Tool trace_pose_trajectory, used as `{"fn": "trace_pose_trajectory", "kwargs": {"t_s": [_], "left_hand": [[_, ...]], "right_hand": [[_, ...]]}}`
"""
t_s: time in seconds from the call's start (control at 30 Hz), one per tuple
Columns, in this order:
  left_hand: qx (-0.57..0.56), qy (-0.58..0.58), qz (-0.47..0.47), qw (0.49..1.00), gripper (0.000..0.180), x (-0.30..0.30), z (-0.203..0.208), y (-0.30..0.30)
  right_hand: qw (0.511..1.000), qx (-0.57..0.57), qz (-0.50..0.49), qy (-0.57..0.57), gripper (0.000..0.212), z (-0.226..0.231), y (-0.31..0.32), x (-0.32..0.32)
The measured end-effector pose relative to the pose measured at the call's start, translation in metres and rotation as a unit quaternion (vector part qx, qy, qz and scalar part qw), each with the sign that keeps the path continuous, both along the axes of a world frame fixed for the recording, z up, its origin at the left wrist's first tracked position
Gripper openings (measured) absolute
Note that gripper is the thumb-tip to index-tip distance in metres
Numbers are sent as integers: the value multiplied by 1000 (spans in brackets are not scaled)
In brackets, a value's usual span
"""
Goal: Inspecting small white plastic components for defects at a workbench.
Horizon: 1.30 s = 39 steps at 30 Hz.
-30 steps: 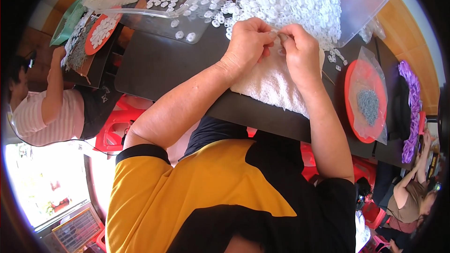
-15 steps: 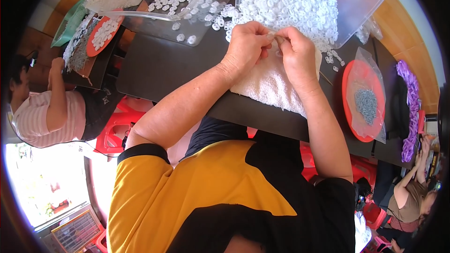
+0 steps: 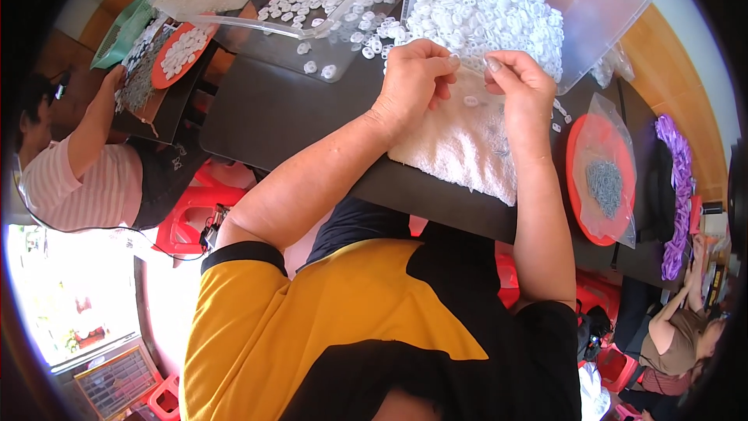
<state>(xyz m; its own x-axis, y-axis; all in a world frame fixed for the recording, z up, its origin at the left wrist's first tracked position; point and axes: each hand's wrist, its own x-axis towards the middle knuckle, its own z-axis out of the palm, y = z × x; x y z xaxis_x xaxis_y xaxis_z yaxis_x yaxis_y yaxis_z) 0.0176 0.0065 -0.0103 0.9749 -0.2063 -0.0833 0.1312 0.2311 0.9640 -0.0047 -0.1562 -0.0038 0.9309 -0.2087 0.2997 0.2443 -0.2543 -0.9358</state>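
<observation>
My left hand and my right hand hang a little apart over a white towel on the dark table. Thumb and fingers of each are closed in a pinch; whatever they hold is too small or hidden to name. One small white oval plastic piece lies on the towel between them. Thin grey bits rest on the cloth beside my right wrist. Just beyond my hands, a clear plastic bin is tipped toward me, with a heap of white plastic pieces spilling from it.
Right of the towel, a red plate bears a clear bag and grey metal pins. Purple ribbon lies beyond. A clear tray with loose pieces stands far left. Co-workers sit at left and lower right.
My hands were together at the fingertips and have drawn apart, the right one moving rightward. The co-worker at left has reached farther toward the grey pile.
</observation>
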Motion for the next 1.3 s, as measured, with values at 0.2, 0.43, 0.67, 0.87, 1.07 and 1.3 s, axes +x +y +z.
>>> {"fn": "trace_pose_trajectory", "kwargs": {"t_s": [0.2,0.43,0.67,0.87,1.07,1.3], "left_hand": [[-23,-20,-8,1000,13,-3,6,1],[-14,-34,-16,999,12,-4,12,3],[-6,-48,-14,999,11,-5,11,2],[15,-68,-6,998,12,-7,12,3],[17,-81,-6,997,13,-7,10,2],[25,-91,-30,995,13,-8,16,2]], "right_hand": [[985,159,61,38,17,7,-2,-2],[980,167,92,48,24,16,4,-7],[981,169,92,34,21,17,9,-10],[984,153,83,24,22,18,11,-12],[988,130,81,18,21,16,12,-13],[988,124,91,22,19,16,10,-12]]}}
